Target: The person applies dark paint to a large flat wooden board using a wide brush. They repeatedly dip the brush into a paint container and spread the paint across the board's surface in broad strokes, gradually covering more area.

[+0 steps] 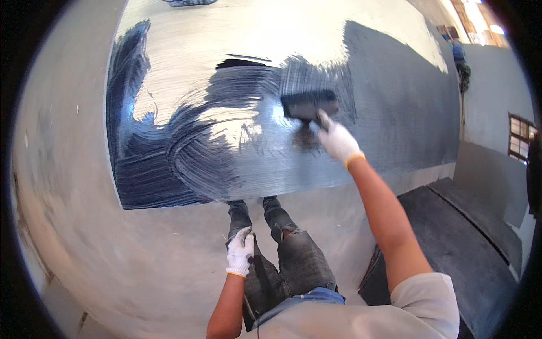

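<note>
A large cream panel (pixel 282 31) lies before me, partly covered with dark blue-black paint (pixel 395 107) in curved, streaky strokes. My right hand (pixel 339 141), in a white knit glove with a yellow cuff, is closed on the handle of a wide dark paint brush (pixel 309 104). Slightly blurred, the brush meets the panel right of its middle, where streaks of paint show. My left hand (pixel 241 251), gloved the same way and marked with a dark spot, rests on my left thigh with its fingers stretched along the jeans. No tool shows in it.
Dark panels (pixel 451 237) are stacked low at the right, beside my right arm. A bare, pale floor (pixel 175 265) surrounds the painted panel. Part of a bluish object (pixel 189 3) shows at the panel's far edge. A barred window (pixel 520 135) is in the right wall.
</note>
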`<action>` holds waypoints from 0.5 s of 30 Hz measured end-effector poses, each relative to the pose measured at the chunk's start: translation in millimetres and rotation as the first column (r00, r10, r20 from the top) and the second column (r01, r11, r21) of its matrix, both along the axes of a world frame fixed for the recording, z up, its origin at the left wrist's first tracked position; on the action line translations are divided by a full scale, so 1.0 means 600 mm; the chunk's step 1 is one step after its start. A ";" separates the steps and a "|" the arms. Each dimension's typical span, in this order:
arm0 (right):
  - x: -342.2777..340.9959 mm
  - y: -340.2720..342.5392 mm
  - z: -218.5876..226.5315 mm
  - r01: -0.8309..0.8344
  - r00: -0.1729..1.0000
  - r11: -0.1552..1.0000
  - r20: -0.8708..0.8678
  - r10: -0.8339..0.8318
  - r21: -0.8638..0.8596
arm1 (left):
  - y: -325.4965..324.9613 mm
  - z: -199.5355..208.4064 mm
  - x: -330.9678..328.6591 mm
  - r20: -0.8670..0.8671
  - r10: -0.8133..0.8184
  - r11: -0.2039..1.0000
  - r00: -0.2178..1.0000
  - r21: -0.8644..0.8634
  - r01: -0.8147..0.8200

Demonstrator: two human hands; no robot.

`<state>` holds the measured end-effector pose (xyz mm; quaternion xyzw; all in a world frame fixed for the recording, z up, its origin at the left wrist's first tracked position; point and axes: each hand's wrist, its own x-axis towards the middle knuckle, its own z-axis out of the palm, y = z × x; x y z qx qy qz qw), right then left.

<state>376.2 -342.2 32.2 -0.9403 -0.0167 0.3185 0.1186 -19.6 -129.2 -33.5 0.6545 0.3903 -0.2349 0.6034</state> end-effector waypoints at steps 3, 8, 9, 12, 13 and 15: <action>0.004 -0.053 -0.017 -0.049 0.998 0.995 0.047 0.045 0.087 | -0.010 -0.034 -0.028 -0.043 -0.026 1.000 0.999 0.002 0.026; 0.028 0.048 0.012 0.157 0.987 0.987 0.031 -0.158 0.039 | -0.031 -0.009 -0.003 0.035 0.103 0.991 0.994 -0.088 -0.099; -0.022 0.073 0.000 0.020 0.996 0.995 0.094 -0.011 -0.094 | -0.032 -0.008 -0.002 0.032 0.113 0.989 0.993 -0.102 -0.110; -0.204 0.123 0.007 -0.113 0.978 0.990 -0.185 0.096 -0.083 | -0.035 -0.006 -0.020 0.025 0.164 0.979 0.986 -0.123 -0.160; -0.221 0.167 0.043 -0.134 0.948 0.987 -0.302 0.100 -0.094 | -0.032 -0.003 -0.019 0.022 0.159 0.981 0.987 -0.111 -0.156; -0.204 0.187 0.024 -0.141 0.972 0.988 -0.199 0.127 -0.058 | -0.025 0.012 0.001 0.036 0.121 0.987 0.992 -0.114 -0.116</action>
